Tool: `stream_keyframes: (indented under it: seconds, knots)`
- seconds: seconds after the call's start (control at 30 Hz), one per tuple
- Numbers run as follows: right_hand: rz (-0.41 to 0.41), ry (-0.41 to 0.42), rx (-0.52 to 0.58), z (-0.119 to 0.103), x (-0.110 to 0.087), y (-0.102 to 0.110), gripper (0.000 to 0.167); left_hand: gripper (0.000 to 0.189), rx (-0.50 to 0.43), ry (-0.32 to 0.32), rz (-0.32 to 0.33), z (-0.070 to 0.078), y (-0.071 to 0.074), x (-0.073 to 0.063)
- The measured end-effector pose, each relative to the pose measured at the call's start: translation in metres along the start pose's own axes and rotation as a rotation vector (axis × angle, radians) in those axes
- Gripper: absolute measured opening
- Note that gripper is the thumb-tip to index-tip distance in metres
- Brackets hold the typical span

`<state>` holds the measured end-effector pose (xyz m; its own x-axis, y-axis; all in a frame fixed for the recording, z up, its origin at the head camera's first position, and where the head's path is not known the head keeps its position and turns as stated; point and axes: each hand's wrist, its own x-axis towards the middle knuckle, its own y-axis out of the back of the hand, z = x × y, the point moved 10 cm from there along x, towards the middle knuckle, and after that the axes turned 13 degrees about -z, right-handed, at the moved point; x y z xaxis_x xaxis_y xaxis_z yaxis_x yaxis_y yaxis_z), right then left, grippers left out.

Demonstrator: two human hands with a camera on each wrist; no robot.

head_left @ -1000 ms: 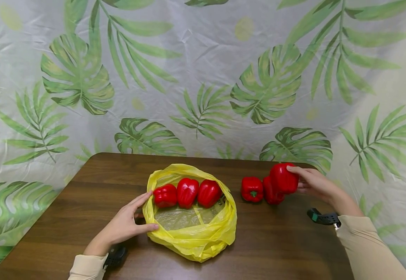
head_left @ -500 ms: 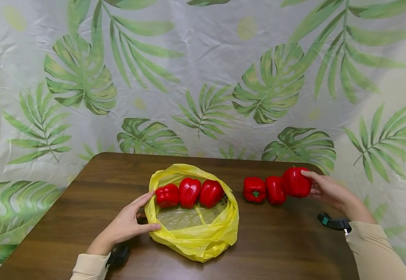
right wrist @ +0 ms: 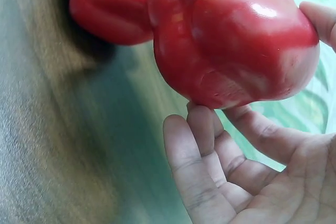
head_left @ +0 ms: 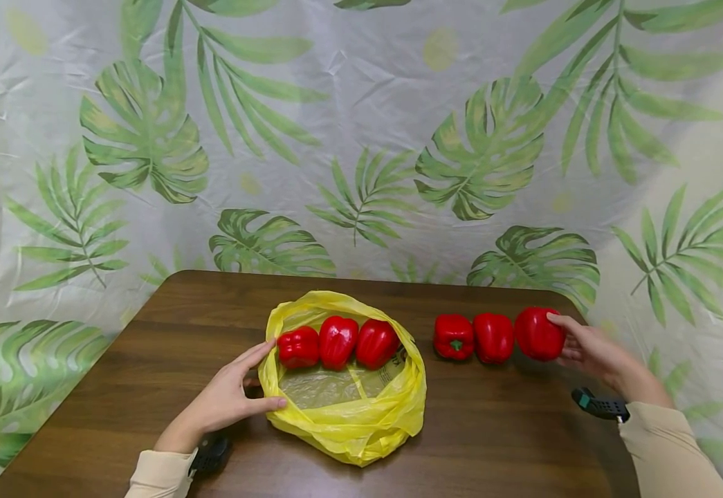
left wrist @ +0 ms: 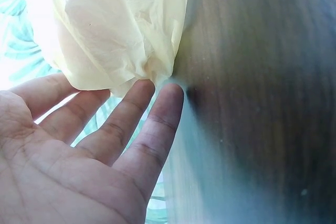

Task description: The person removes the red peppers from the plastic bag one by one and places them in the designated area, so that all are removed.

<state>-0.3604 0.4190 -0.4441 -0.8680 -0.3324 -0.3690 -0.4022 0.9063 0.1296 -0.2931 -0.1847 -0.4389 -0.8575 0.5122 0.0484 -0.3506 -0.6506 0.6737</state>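
My right hand (head_left: 594, 353) holds a glossy red bell pepper (head_left: 540, 334) between thumb and fingers, at the right end of a row. Whether its underside touches the table I cannot tell. In the right wrist view the held pepper (right wrist: 236, 40) fills the top, with a second pepper (right wrist: 113, 6) behind it. Beside it in the head view are a middle pepper (head_left: 493, 337) and one with its green stem facing me (head_left: 453, 337). My left hand (head_left: 224, 394) rests its nearly straight fingers and thumb against the left side of an open yellow plastic bag (head_left: 361, 422).
Inside the bag three more red peppers lie in a row: left (head_left: 299, 347), middle (head_left: 338, 342) and right (head_left: 376, 344). A brown wooden table (head_left: 212, 304) carries everything. Behind it hangs a leaf-patterned cloth (head_left: 361, 138), close to the far edge.
My right hand has moved right and down with its pepper, from in front of the middle pepper to the row's right end. The left hand stays at the bag.
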Motion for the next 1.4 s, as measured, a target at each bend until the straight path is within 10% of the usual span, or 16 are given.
stream_keyframes:
  seconds: [1.2, 1.4]
  knots:
    - [0.006, -0.069, 0.028, 0.029, 0.007, 0.002, 0.042, 0.104, 0.002, 0.004, -0.002, -0.002, 0.0, 0.0]
    - [-0.006, -0.064, 0.014, 0.031, 0.009, 0.002, 0.063, 0.104, -0.003, 0.01, -0.008, -0.002, 0.0, 0.0]
